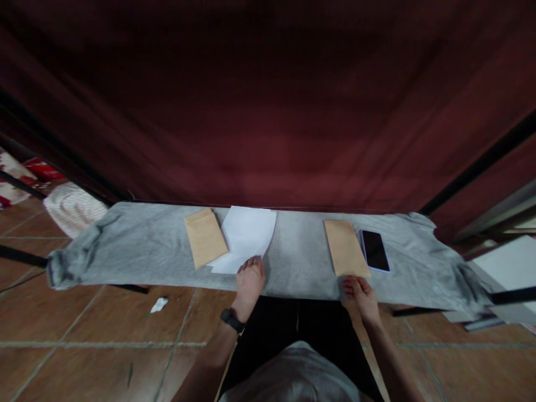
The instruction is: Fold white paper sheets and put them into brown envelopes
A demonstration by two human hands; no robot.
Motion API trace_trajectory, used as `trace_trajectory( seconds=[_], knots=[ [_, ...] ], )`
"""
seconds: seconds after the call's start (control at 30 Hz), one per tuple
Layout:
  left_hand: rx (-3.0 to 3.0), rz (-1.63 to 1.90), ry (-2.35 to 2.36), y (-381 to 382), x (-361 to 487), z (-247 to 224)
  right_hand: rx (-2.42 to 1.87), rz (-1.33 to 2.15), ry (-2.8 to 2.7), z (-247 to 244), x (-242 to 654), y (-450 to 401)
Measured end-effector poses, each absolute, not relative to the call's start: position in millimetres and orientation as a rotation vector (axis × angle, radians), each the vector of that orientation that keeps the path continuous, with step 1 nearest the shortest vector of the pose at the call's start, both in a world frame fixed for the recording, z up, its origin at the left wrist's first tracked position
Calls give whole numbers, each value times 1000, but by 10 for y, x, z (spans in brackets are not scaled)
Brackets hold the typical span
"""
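Several white paper sheets (250, 231) lie loosely stacked on a grey cloth, left of the middle. My left hand (250, 274), with a dark watch on the wrist, is closed on their near right corner. A brown paper envelope (205, 237) lies tilted to their left, overlapping the sheets' edge. On the right, a second brown envelope (345, 245) rests flat, its near end at the cloth's front. My right hand (360, 293) pinches that near edge, fingers curled and partly hidden. A phone (375, 250) with a dark screen and pale purple rim lies just right of this envelope.
The grey cloth (138, 245) covers a long narrow surface with dark metal bars at both ends. A dark red panel (268, 139) rises behind it. Below is a tiled floor (104, 318) with a white scrap (159, 304). White boards (508, 265) stand at the right.
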State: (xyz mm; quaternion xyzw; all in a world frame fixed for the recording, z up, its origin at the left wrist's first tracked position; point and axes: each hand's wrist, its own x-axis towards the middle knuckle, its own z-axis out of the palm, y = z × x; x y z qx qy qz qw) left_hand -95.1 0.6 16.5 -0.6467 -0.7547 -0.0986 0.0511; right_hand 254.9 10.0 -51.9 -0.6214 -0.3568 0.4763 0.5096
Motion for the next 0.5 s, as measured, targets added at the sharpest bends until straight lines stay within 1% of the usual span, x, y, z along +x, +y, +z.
trace_trajectory(
  seconds=[0.1, 0.27, 0.37, 0.5],
  knots=[
    [-2147, -326, -2105, -58, -544, 248, -1448, 1216, -890, -474, 2406, 95],
    [-2379, -270, -1973, -147, 204, 272, -1407, 1432, -926, -371, 1983, 177],
    [-2454, -245, -1913, -154, 428, 206, -1416, 1423, -993, -343, 1810, 291],
    [-2522, -238, -1842, -114, 484, 60, -1448, 1234, -1173, -391, 1717, 454]
  ],
)
